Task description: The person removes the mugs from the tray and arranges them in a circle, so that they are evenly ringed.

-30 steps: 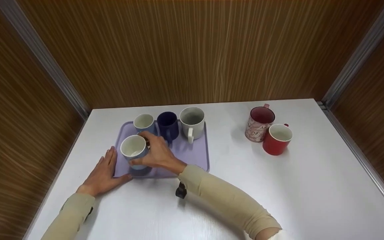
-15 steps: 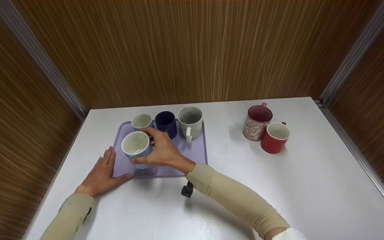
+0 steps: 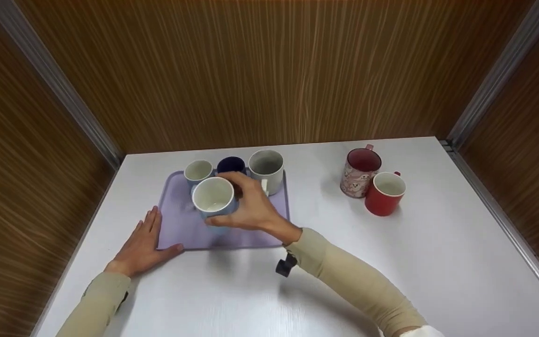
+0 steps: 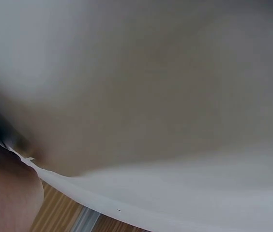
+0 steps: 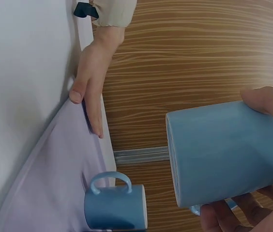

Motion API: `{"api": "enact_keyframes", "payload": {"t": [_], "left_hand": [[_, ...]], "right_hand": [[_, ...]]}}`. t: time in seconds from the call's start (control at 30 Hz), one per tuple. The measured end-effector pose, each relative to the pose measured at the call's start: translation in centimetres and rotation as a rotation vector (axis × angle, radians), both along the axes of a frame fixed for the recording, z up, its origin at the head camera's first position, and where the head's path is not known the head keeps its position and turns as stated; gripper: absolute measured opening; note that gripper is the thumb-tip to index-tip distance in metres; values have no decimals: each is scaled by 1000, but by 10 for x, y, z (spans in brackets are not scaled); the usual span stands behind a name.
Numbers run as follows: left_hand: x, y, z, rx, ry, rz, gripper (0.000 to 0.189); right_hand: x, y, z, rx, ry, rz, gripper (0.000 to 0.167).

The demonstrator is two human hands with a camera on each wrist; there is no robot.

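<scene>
My right hand [image 3: 253, 206] pinches a light-blue mug [image 3: 213, 197] between thumb and fingers, raised over a lilac tray [image 3: 172, 206]; my left hand [image 3: 142, 245], thumb spread from straight fingers, rests at its corner. Beyond my right hand stand a second blue mug [image 3: 198, 173], a navy mug [image 3: 231, 165] and a pale mug [image 3: 274, 181]; well to its right, a patterned mug [image 3: 356, 180] and a red mug [image 3: 382, 199].
</scene>
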State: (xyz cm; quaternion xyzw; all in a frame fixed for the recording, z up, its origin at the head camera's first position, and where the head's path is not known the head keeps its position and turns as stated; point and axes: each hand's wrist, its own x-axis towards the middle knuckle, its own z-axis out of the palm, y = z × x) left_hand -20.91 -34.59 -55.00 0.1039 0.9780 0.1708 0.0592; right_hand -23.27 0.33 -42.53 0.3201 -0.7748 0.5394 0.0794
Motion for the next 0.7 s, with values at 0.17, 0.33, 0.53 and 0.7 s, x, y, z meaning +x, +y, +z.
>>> {"api": "enact_keyframes", "payload": {"t": [0.17, 0.33, 0.53, 0.7], "left_hand": [[0, -1, -3, -6, 1, 8, 128], [-1, -1, -4, -1, 2, 4, 128], [-9, 5, -1, -7, 15, -14, 129], [-19, 14, -1, -20, 24, -33, 129]], "right_hand": [[2, 22, 8, -17, -12, -23, 89], [2, 46, 18, -40, -5, -50, 86], [-1, 81, 26, -80, 24, -103, 84], [-1, 113, 29, -94, 38, -163, 82]]}}
